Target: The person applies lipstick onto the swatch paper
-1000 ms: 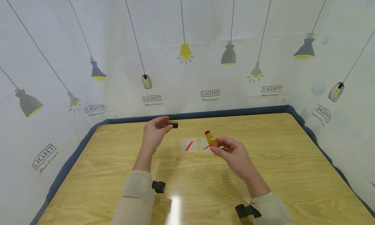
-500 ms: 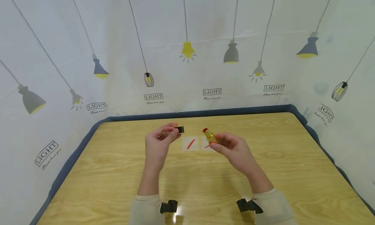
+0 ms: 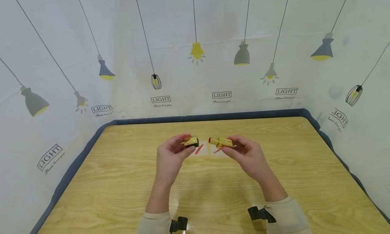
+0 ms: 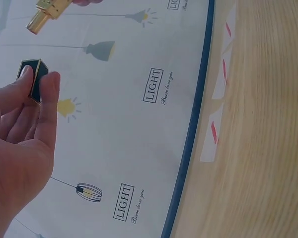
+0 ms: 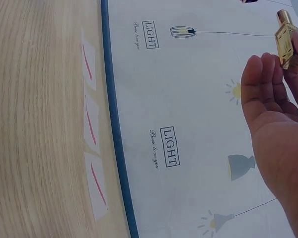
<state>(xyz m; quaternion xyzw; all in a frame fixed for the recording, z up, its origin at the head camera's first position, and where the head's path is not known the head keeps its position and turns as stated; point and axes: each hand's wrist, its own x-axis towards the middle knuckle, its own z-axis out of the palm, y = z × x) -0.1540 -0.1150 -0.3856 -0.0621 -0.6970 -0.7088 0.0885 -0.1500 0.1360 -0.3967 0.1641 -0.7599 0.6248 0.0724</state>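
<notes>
Over the middle of the table, my left hand (image 3: 169, 159) pinches a black and gold lipstick cap (image 3: 191, 142) between thumb and fingers. Its end faces the lipstick (image 3: 224, 143), whose gold base my right hand (image 3: 251, 159) grips. The red tip of the lipstick points left toward the cap, with a small gap between the two. In the left wrist view the dark cap (image 4: 34, 79) has gold edges and sits at the fingertips. The right wrist view shows the gold lipstick (image 5: 287, 44) held between thumb and fingers.
Paper slips (image 3: 201, 151) with red strokes lie on the wooden table (image 3: 122, 180) behind the hands. Three such slips (image 5: 92, 126) show in the right wrist view. Dark blue edging (image 3: 195, 119) borders the table, against a curtain (image 3: 128, 58) printed with lamps.
My left hand has moved right and nearer with the cap, turning it toward the lipstick. The lipstick in my right hand has tipped from slanting upward to nearly level, pointing left.
</notes>
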